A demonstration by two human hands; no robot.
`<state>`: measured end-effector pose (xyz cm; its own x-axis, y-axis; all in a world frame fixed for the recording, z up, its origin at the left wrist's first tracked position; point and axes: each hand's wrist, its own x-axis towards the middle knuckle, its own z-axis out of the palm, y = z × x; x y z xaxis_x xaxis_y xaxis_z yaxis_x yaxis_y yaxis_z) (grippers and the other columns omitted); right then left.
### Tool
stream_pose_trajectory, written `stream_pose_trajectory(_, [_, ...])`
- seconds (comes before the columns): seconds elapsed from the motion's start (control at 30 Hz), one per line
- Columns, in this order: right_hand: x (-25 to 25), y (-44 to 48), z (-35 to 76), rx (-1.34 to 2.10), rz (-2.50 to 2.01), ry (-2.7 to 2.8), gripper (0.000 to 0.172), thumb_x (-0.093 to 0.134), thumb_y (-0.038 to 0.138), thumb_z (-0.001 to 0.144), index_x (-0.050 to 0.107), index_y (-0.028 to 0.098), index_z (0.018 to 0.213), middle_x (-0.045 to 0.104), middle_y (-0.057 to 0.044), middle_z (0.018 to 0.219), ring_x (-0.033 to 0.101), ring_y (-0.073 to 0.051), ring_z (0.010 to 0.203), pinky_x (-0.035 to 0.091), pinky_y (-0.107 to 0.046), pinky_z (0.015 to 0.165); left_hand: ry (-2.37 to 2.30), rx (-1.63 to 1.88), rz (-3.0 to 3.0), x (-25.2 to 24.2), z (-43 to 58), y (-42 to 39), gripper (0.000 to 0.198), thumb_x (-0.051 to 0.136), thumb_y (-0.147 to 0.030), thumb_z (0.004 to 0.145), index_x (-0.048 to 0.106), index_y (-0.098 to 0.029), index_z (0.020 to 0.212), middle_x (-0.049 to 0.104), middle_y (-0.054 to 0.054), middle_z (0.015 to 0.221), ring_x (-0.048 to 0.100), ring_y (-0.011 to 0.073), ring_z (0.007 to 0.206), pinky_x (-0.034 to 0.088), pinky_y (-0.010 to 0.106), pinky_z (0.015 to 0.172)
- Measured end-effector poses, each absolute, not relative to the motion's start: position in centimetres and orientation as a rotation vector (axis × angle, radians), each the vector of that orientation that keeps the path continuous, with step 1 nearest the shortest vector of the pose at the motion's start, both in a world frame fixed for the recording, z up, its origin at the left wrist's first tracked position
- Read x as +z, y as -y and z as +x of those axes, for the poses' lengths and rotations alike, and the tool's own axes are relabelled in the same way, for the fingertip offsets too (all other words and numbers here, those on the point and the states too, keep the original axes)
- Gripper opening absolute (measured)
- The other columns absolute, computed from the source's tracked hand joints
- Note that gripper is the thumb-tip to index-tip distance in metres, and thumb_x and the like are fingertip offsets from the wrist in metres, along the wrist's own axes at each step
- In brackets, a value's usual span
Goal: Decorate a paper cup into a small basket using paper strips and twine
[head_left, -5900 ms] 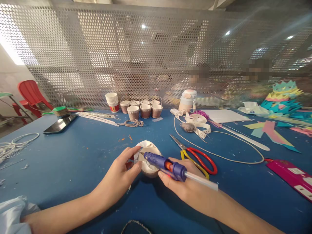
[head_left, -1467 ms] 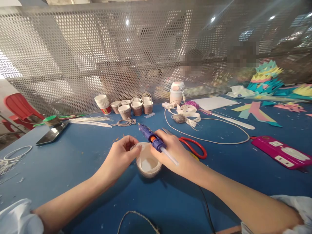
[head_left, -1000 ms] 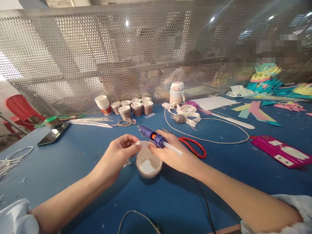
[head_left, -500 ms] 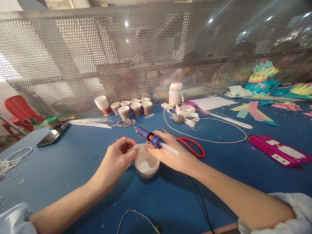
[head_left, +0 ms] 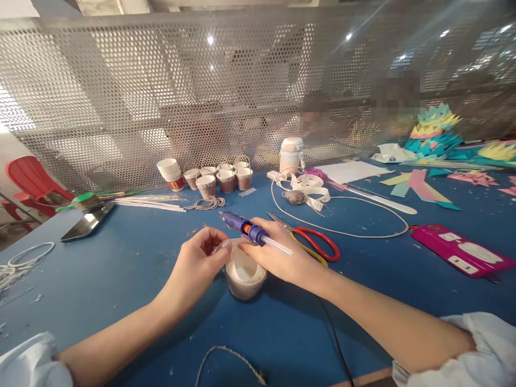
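In front of me is a paper cup [head_left: 245,287] with a grey-brown wrapped outside and a pale inside. My left hand [head_left: 205,255] pinches the cup's left rim between thumb and fingers. At the far rim, my right hand [head_left: 274,250] also touches the cup. A purple hot glue gun [head_left: 245,228] lies across that hand, its nozzle pointing left and a clear glue stick [head_left: 278,245] sticking out of its back. The right fingers are partly hidden behind the gun and the cup. Red-and-yellow scissors [head_left: 316,242] lie just beyond my right hand.
Several wrapped cups with handles [head_left: 226,180] stand at the back beside stacked paper cups [head_left: 171,174]. A bottle [head_left: 291,155], yarn ball [head_left: 295,197] and magenta power strip [head_left: 461,250] are to the right. A phone [head_left: 87,221] lies left. A black cord [head_left: 334,333] runs toward me.
The cup has shifted slightly toward me and tilted, with both hands still at its rim. The glue gun has moved slightly left, and more of the scissors shows.
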<state>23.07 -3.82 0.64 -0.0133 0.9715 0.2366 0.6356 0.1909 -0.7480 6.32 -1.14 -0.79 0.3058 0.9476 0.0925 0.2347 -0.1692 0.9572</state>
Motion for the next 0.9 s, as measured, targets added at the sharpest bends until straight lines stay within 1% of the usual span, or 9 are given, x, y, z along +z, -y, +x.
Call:
stream_pose_trajectory(0.1, [1.0,4.1,23.2,0.635,-1.476,1.755,0.024,0.063,0.015,0.073,0.041,0.021,0.065,0.046,0.007,0.06,0.037,-0.011,0.059,0.027,-0.024,0.053,-1.106,0.945,1.648,-0.9,6.3,1.1,0.019,0.063,-0.035,0.076,0.058,-0.017,0.078,0.054,-0.004,0.066,0.044,0.009,0.059,0.032,0.02,0.05])
stream_pose_trajectory(0.2, [0.8,4.0,23.2,0.617,-1.443,1.771,0.028,0.066,0.018,0.072,0.04,0.021,0.065,0.045,0.007,0.061,0.038,-0.011,0.059,0.027,-0.024,0.053,-1.103,0.945,1.647,-0.9,6.4,1.0,0.019,0.064,-0.035,0.076,0.058,-0.017,0.078,0.056,-0.003,0.067,0.045,0.0096,0.061,0.034,0.02,0.052])
stream_pose_trajectory(0.33, [-0.3,3.6,23.0,0.533,-1.444,1.751,0.023,0.065,0.023,0.074,0.044,0.021,0.068,0.051,0.005,0.064,0.042,-0.012,0.062,0.028,-0.024,0.054,-1.084,0.946,1.651,-1.1,6.5,0.9,0.02,0.065,-0.036,0.077,0.059,-0.017,0.079,0.057,-0.002,0.069,0.046,0.0101,0.062,0.035,0.02,0.053])
stream_pose_trajectory(0.47, [-0.8,3.5,22.8,0.459,-1.493,1.747,0.016,0.062,0.023,0.075,0.047,0.022,0.073,0.057,0.002,0.066,0.047,-0.014,0.063,0.031,-0.024,0.056,-1.066,0.948,1.635,-1.0,6.5,0.9,0.022,0.065,-0.038,0.078,0.061,-0.016,0.081,0.059,-0.001,0.073,0.049,0.0112,0.065,0.038,0.022,0.056])
stream_pose_trajectory(0.6, [-0.5,4.0,22.7,0.448,-1.57,1.731,0.018,0.061,0.026,0.076,0.044,0.022,0.07,0.055,0.002,0.062,0.044,-0.015,0.059,0.032,-0.025,0.056,-1.017,0.956,1.556,-0.6,6.2,1.0,0.023,0.064,-0.037,0.078,0.063,-0.016,0.087,0.063,0.002,0.083,0.055,0.0141,0.074,0.044,0.025,0.066])
stream_pose_trajectory(0.67, [-0.3,4.2,22.7,0.435,-1.581,1.725,0.019,0.061,0.024,0.075,0.042,0.023,0.07,0.054,0.002,0.062,0.044,-0.015,0.059,0.033,-0.025,0.057,-1.012,0.948,1.537,-0.5,6.0,1.0,0.023,0.066,-0.035,0.077,0.063,-0.016,0.09,0.064,0.003,0.085,0.057,0.0152,0.077,0.045,0.026,0.068])
stream_pose_trajectory(0.77, [0.1,4.4,22.7,0.455,-1.587,1.722,0.019,0.06,0.02,0.073,0.041,0.023,0.071,0.055,0.002,0.064,0.045,-0.015,0.061,0.034,-0.025,0.059,-1.014,0.919,1.561,-0.6,5.6,1.0,0.025,0.068,-0.032,0.075,0.062,-0.016,0.093,0.065,0.003,0.088,0.058,0.0159,0.081,0.046,0.026,0.071])
stream_pose_trajectory(0.9, [0.3,4.5,22.7,0.537,-1.582,1.731,0.021,0.064,0.022,0.072,0.044,0.023,0.076,0.055,0.002,0.068,0.048,-0.016,0.064,0.035,-0.025,0.058,-0.993,0.876,1.574,-1.0,5.5,1.0,0.02,0.065,-0.029,0.076,0.062,-0.016,0.091,0.066,0.003,0.086,0.058,0.0147,0.079,0.045,0.024,0.069])
